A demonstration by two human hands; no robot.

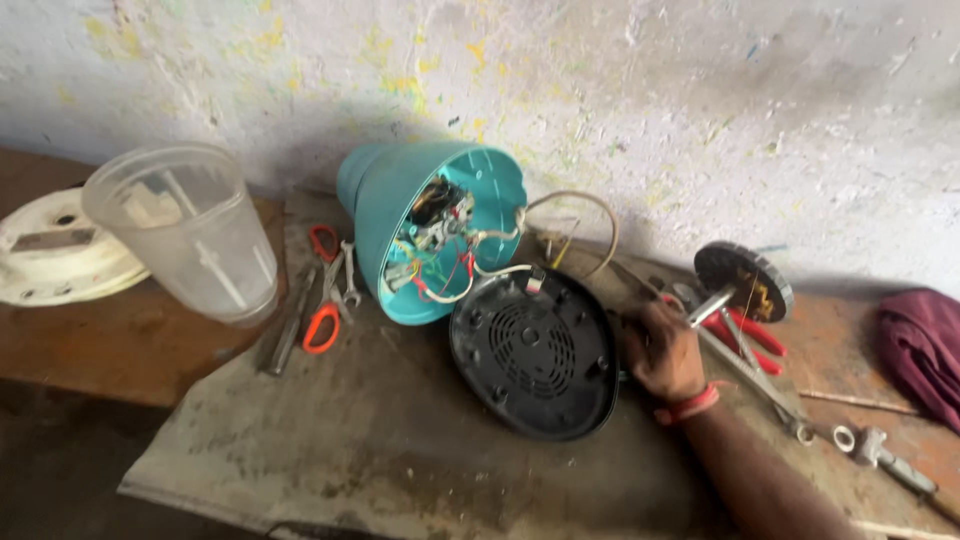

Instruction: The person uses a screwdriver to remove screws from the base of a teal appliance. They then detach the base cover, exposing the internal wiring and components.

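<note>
clearly only one hand shows, the right hand (662,350), reaching in from the lower right with a red band at the wrist; its fingers are curled closed, resting at the right edge of the black base plate (532,355), and a metal shaft (708,305) pokes out just past the knuckles, though whether the fingers actually pinch that shaft i cannot tell. the shaft runs up to a dark round disc (744,280) lying over red-handled pliers (752,338). the base plate lies flat on a grey cloth (380,440) spread over the bench (120,350), touching the open bottom of the teal mixer body (385,200), which lies on its side with coloured wires (445,280) spilling out. the plate looks like light, stiff plastic, best taken by its rim; the wires look thin and easy to tug loose, so the body is better held by its smooth shell. the shaft and disc seem heavier and hard. to the left stand a cloudy plastic jar (190,235) and orange-handled scissors (322,325). the left hand is out of view, and the fingertips are hidden under the hand itself.
</note>
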